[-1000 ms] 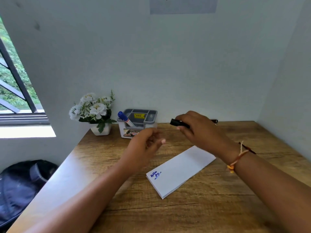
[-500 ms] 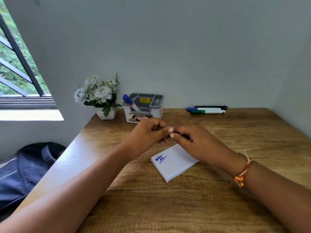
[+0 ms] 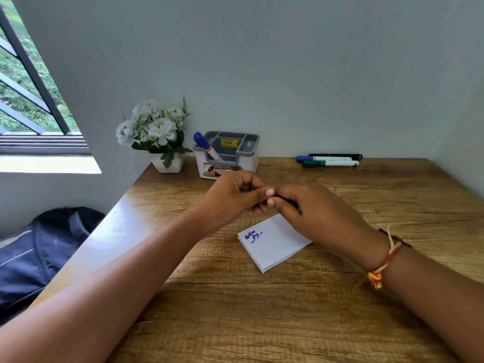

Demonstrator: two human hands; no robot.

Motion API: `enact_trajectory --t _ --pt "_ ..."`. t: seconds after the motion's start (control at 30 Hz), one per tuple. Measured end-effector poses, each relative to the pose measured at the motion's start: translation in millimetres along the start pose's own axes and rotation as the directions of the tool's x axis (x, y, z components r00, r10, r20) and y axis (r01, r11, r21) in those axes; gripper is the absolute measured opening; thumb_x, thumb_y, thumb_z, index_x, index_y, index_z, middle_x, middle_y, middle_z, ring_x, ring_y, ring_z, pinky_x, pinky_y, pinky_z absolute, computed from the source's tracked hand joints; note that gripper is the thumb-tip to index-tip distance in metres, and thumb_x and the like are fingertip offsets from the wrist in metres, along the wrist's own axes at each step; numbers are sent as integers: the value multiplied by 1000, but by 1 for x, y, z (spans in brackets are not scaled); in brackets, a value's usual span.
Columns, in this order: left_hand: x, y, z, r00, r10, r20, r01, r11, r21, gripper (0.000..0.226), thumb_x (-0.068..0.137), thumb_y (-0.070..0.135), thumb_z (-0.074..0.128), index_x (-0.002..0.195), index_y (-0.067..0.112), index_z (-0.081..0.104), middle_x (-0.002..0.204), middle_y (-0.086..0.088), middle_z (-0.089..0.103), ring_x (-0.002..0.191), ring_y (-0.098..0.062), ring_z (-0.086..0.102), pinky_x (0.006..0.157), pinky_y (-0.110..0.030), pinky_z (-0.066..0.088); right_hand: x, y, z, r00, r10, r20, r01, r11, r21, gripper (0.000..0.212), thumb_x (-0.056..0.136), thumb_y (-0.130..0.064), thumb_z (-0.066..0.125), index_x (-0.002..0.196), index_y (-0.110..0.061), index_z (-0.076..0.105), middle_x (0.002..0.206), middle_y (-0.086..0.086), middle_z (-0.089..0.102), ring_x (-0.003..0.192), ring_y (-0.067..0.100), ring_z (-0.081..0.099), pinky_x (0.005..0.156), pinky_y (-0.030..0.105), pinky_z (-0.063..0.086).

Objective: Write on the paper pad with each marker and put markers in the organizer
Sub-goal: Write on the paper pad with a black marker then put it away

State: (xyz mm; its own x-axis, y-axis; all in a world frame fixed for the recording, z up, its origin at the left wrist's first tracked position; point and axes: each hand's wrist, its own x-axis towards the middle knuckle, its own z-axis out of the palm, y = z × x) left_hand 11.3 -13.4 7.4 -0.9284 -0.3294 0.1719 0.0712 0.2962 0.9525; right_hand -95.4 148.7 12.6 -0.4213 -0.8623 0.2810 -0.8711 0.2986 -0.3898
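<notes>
Both hands meet above the white paper pad [image 3: 275, 243], which lies on the wooden desk and carries blue writing near its left corner. My right hand [image 3: 314, 213] grips a black marker [image 3: 290, 203], mostly hidden under the fingers. My left hand [image 3: 235, 195] pinches that marker's left end. A grey organizer [image 3: 246, 153] stands at the back against the wall, with a blue-capped marker [image 3: 205, 146] leaning in its left compartment. Three markers lie together at the back right: a black marker [image 3: 337, 155], a blue marker [image 3: 324, 158] and a green marker [image 3: 331, 163].
A white pot of white flowers [image 3: 159, 134] stands left of the organizer. The desk [image 3: 262, 310] meets walls at the back and right. A dark backpack [image 3: 39, 252] lies on the floor beyond the desk's left edge, below a window.
My right hand brought the black marker from the back of the desk toward me, over the pad. My left hand closed onto its end. The camera tilted downward.
</notes>
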Motion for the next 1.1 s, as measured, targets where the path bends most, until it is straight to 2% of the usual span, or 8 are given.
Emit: enact_trajectory --t 0.4,0.5,0.63,0.7,0.83,0.93,1.0,1.1 --pt "2 0 -7 999 -19 26 20 999 -37 15 93 8 66 104 -1 67 88 -12 73 78 -16 70 74 -23 58 0 -7 -11 999 -11 46 18 989 -147 33 103 -49 41 129 -39 59 93 -14 70 71 4 57 57 27 42" --pt "3 -2 -16 995 -97 22 99 987 -128 22 98 11 60 118 4 66 94 -7 73 81 -12 69 78 -23 57 1 -3 -19 974 148 169 -159 986 49 32 105 -34 39 134 -26 48 94 -7 66 83 13 60 67 32 44" --pt "5 -3 -24 972 -233 42 236 933 -272 21 102 8 53 113 0 68 97 -11 69 77 -12 64 71 -20 57 -7 6 -27 942 193 275 -281 902 329 25 106 -23 46 127 -36 43 99 -9 77 79 2 66 70 24 50" --pt "5 -3 -23 959 -276 67 284 914 -289 19 102 6 50 106 1 68 98 -15 66 73 -13 60 65 -22 51 -7 6 -27 927 242 287 -368 732 573 14 105 -21 52 116 -27 58 102 0 80 75 2 70 67 25 56" --pt "4 -5 -23 933 -346 100 359 864 -352 19 101 11 49 99 7 68 85 -11 65 66 -13 54 59 -26 40 -7 -3 -27 857 244 453 -458 -41 888 24 104 -15 49 113 -6 70 106 24 77 80 20 78 65 27 64" --pt "4 -3 -23 910 -397 121 408 803 -434 18 101 20 52 95 8 63 75 -5 56 64 -13 53 52 -23 42 -8 -8 -23 861 220 459 -413 -225 883 26 103 -8 46 114 -3 68 101 24 77 84 25 79 69 31 65" --pt "4 -4 -23 909 -396 127 411 813 -411 17 101 22 57 91 8 60 72 -3 56 62 -11 56 49 -20 46 -9 -13 -19 874 226 430 -411 -125 903 18 100 -15 55 113 -8 66 100 21 78 86 25 79 72 34 63" --pt "3 -9 -25 946 -309 101 310 951 7 11 98 17 62 97 6 65 70 -1 61 61 -8 56 53 -19 48 -17 -12 -10 929 265 258 -366 564 740 21 101 -36 55 111 -18 60 103 8 78 96 18 77 86 41 62"
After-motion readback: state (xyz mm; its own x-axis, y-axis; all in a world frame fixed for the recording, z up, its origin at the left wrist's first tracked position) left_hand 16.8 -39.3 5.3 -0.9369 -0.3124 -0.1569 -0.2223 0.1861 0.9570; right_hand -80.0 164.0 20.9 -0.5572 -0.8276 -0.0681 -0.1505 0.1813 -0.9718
